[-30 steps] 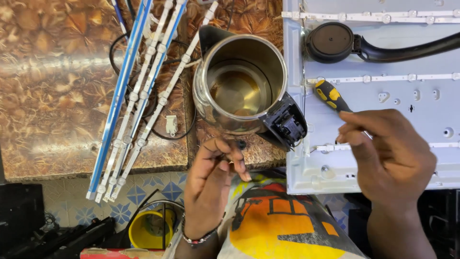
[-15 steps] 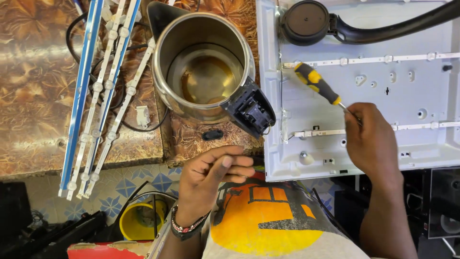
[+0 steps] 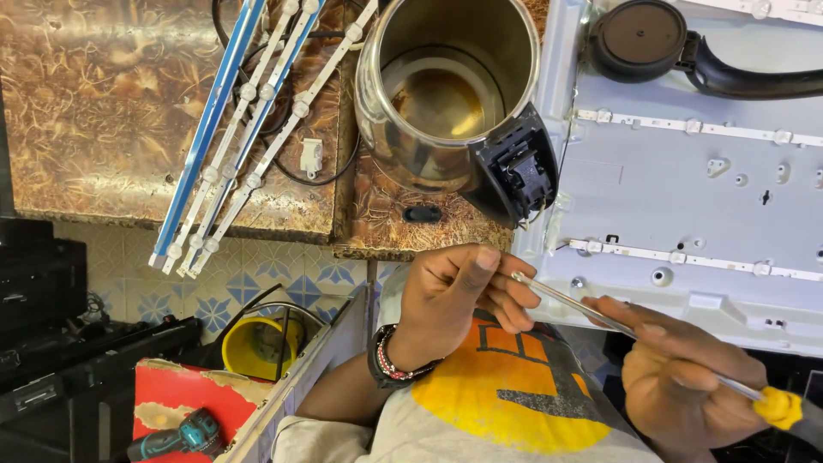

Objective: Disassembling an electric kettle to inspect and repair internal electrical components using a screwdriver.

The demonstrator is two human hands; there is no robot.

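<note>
Below the kettle [image 3: 454, 94], both hands grip: right [image 3: 686, 377] a screwdriver [image 3: 600, 317], left [image 3: 459, 287] curled around something hidden.

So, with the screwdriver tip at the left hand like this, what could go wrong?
1. The screwdriver tip meets the fingers of the left hand; a slip could jab them.
2. Whatever small part those fingers pinch is hidden; it could drop toward the clutter below.
3. The open kettle sits near the counter edge just above the hands; a bump might tip it.
</note>
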